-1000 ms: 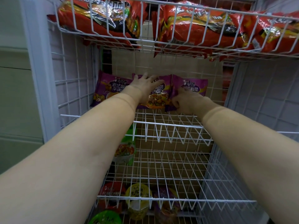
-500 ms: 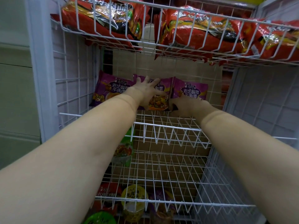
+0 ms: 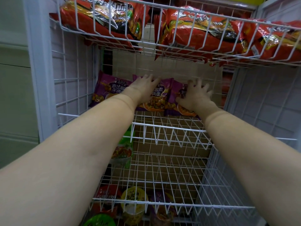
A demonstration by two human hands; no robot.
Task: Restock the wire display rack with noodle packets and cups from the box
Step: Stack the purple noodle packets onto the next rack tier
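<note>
- Since the earlier frame your right hand (image 3: 194,97) has climbed from the lower edge of the right purple packet (image 3: 178,101) onto its face, and your left hand (image 3: 144,88) has stayed on the middle purple packet (image 3: 157,99).
- Your left grip is wide: fingers straight and a little spread, palm flat against the packet's upper part, nothing pinched.
- Your right grip is spread too, fingers slightly bent over the top of its packet (whether the tips hook behind the edge, you cannot tell from here).
- Count three purple packets along the back of the middle shelf (image 3: 167,128): the left purple packet (image 3: 108,88) untouched, then the two under your hands, leaning upright and overlapping at their edges.
- On the top shelf (image 3: 179,51) at least three red packets (image 3: 195,35) show through the wire.
- Below, one green packet (image 3: 123,152) stands at the left of the next tier.
- Lowest in view are a yellow cup (image 3: 134,198), a green cup (image 3: 100,221), plus a red item and a purple one too dim to name.
</note>
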